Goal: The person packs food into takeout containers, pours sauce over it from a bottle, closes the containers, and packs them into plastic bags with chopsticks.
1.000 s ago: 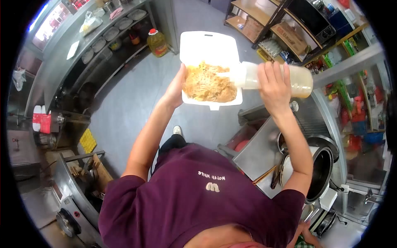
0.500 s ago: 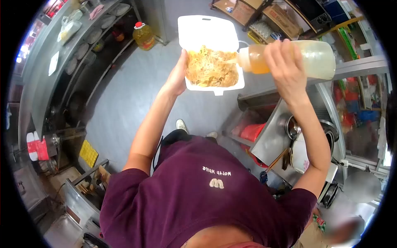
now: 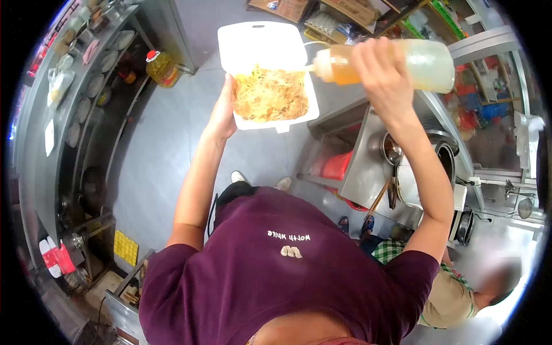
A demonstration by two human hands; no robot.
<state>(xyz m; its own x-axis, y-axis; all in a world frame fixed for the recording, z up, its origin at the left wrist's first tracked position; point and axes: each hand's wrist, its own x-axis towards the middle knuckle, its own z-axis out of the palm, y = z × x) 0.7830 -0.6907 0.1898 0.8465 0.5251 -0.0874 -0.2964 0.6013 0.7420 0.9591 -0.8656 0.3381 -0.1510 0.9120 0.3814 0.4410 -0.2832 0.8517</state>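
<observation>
An open white takeaway box [image 3: 261,46] rests in my left hand [image 3: 224,112], whose fingers grip its left side. Light brown, noodle-like food [image 3: 270,96] fills the lower half of the box. My right hand [image 3: 384,75] is wrapped round a squeeze bottle [image 3: 428,64] with yellowish liquid in it. The bottle lies nearly level, its nozzle pointing left at the upper right edge of the food. Whether liquid is leaving the nozzle is too small to tell.
A steel counter with a pan [image 3: 391,148] and a large pot stands at the right. Below it is a red bucket [image 3: 336,167]. Another person [image 3: 454,293] is at the lower right. Shelves with bowls and an oil jug [image 3: 162,69] are at the left.
The box has shifted left in view, and the bottle has tipped from nozzle-up to nearly level, its nozzle now nearer the box's right edge. The other person has come further into view.
</observation>
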